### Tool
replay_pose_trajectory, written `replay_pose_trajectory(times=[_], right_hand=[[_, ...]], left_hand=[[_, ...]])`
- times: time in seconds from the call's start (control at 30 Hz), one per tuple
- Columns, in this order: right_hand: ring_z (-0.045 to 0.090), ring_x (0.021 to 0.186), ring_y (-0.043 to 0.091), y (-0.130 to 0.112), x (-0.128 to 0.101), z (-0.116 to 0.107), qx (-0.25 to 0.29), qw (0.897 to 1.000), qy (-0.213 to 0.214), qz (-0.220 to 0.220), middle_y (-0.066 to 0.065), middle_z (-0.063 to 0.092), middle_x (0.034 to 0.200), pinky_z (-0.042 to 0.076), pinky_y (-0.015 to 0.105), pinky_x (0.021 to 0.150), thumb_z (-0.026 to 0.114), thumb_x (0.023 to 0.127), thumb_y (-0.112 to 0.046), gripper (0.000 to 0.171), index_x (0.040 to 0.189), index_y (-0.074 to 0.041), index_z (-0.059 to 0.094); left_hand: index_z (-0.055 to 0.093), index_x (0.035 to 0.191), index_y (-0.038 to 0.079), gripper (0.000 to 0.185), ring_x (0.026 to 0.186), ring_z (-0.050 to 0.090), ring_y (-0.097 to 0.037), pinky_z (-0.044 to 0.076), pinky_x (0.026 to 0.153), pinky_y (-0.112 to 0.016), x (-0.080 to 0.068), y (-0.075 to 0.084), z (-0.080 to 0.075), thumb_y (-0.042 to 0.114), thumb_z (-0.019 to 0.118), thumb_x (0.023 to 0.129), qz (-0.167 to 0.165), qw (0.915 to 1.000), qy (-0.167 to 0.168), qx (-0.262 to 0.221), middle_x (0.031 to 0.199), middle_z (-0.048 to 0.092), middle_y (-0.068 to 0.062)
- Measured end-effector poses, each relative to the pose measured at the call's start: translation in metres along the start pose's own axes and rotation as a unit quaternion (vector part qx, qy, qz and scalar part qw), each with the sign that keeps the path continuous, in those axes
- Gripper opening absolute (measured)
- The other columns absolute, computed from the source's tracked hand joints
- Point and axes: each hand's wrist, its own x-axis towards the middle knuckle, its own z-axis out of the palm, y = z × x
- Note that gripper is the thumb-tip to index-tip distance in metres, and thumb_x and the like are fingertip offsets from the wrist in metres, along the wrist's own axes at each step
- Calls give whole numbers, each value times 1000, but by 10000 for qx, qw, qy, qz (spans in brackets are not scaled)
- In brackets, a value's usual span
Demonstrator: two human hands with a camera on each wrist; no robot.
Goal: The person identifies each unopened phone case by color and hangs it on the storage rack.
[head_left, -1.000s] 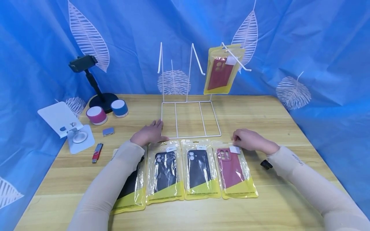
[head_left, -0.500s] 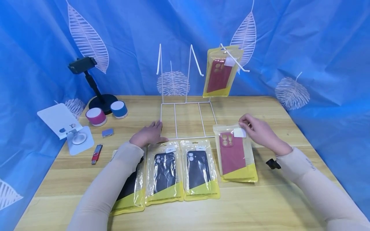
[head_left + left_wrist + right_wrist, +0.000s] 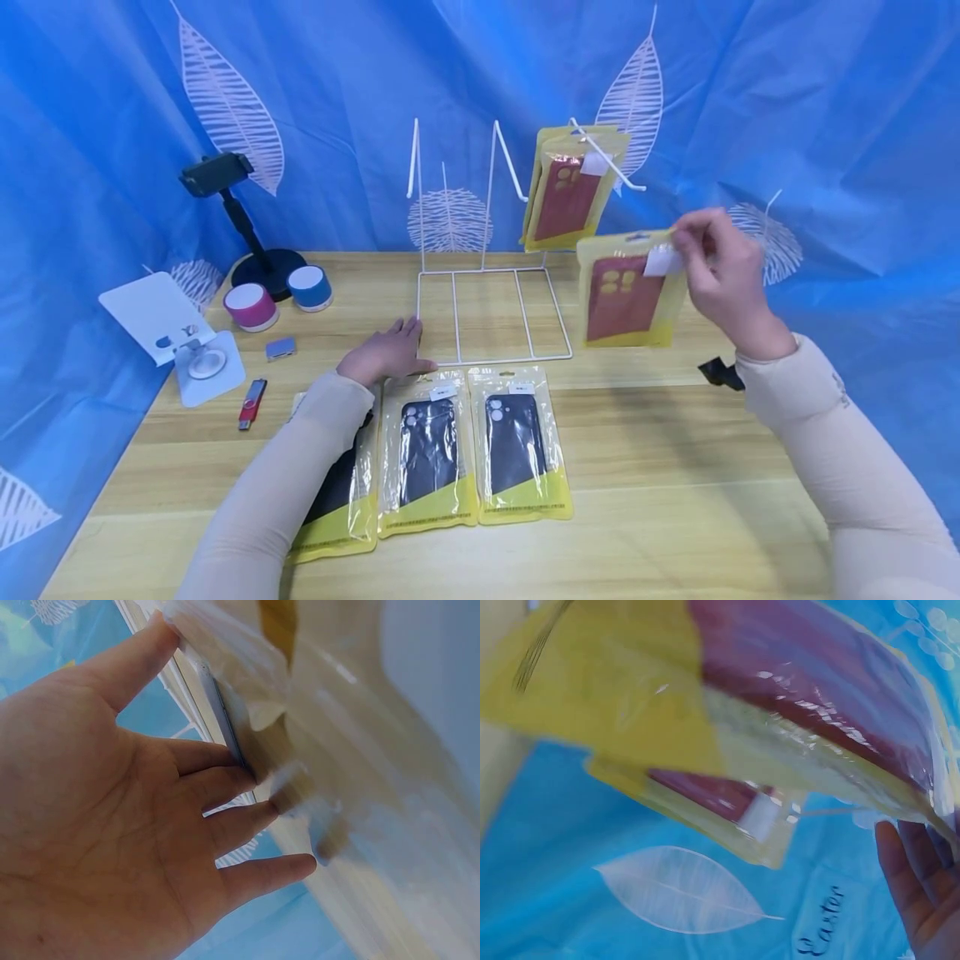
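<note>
Red case packet (image 3: pixel 628 292) lifted off table — right hand (image 3: pixel 718 267) pinches it; left hand (image 3: pixel 386 354) flat.

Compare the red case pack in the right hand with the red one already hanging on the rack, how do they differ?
The held red pack is pinched at its top corner by the right hand; the hung red pack hangs from the rack's hook. The held pack sits lower and further right, off the wire rack; the hung pack is up against the blue backdrop. Both are clear sleeves with yellow trim holding a red phone case.
</note>
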Motion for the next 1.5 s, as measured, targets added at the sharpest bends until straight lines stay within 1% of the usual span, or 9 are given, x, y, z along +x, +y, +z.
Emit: replay_pose_trajectory(times=[0.13, 0.23, 0.3, 0.43, 0.8, 1.1, 1.3, 1.43, 1.5], right_hand=[[41, 66, -6, -2, 26, 0, -200, 9983, 201, 517, -23, 50, 85, 33, 12, 60, 55, 99, -6, 18, 101, 12, 58], [38, 65, -1, 2, 37, 2, -280, 9962, 109, 812, -26, 46, 82, 31, 16, 59, 53, 101, -11, 22, 104, 10, 57], [37, 64, 0, 6, 40, 4, -265, 9950, 42, 959, -23, 46, 81, 30, 17, 58, 52, 102, -12, 23, 105, 10, 57], [36, 64, 1, 13, 42, 9, -281, 9943, -132, 1025, -18, 47, 81, 29, 17, 58, 52, 102, -12, 22, 107, 9, 57], [41, 70, 1, 31, 54, 28, -515, 9915, -404, 1128, -18, 48, 85, 33, 20, 61, 48, 105, -27, 32, 108, 3, 57], [41, 73, -3, 46, 69, 47, -842, 9864, -504, 1316, 4, 58, 90, 31, 19, 65, 44, 106, -30, 35, 114, 1, 56], [42, 75, -4, 57, 78, 60, -936, 9826, -460, 1536, 7, 62, 93, 32, 21, 71, 44, 105, -32, 36, 115, 0, 57], [43, 78, -3, 63, 82, 67, -962, 9808, -405, 1647, 13, 66, 99, 35, 25, 75, 45, 105, -31, 35, 117, -1, 57], [49, 81, 2, 65, 84, 70, -992, 9793, -402, 1718, 15, 67, 102, 39, 29, 78, 45, 105, -32, 36, 118, -1, 57]], left_hand=[[5, 157, -4, 91, 153, 4, -41, 14, 122, -61, -2, 0, -1, 50, 52, 100, 11, 10000, 10, 6, 165, 1, -21], [5, 157, -4, 90, 153, 4, -42, 14, 122, -61, -2, 1, -1, 50, 51, 100, 3, 10000, 6, 8, 165, 1, -21], [5, 157, -3, 91, 153, 4, -41, 14, 122, -60, -2, 1, -1, 50, 51, 100, -16, 10000, -8, 14, 166, 0, -20], [5, 157, -3, 91, 153, 4, -41, 14, 122, -60, -1, 0, 1, 51, 51, 100, -26, 10000, 3, 55, 166, 1, -20], [6, 157, -3, 91, 153, 4, -41, 13, 122, -61, -2, 1, 0, 51, 53, 99, -40, 10000, 4, -35, 166, 1, -20], [8, 157, -4, 90, 153, 5, -41, 15, 122, -61, -4, 2, 0, 50, 52, 100, 17, 10000, 61, 21, 165, 2, -21], [8, 157, -3, 90, 153, 5, -40, 15, 121, -62, -2, 1, 1, 51, 52, 99, -10, 10000, 55, 32, 166, 2, -20], [7, 157, -2, 92, 153, 4, -40, 13, 122, -62, -1, 0, 1, 53, 52, 99, 11, 10000, 24, 36, 166, 1, -19], [6, 157, -2, 92, 153, 4, -40, 12, 122, -62, -1, -1, 1, 53, 52, 99, 28, 10000, 25, 54, 166, 1, -19]])
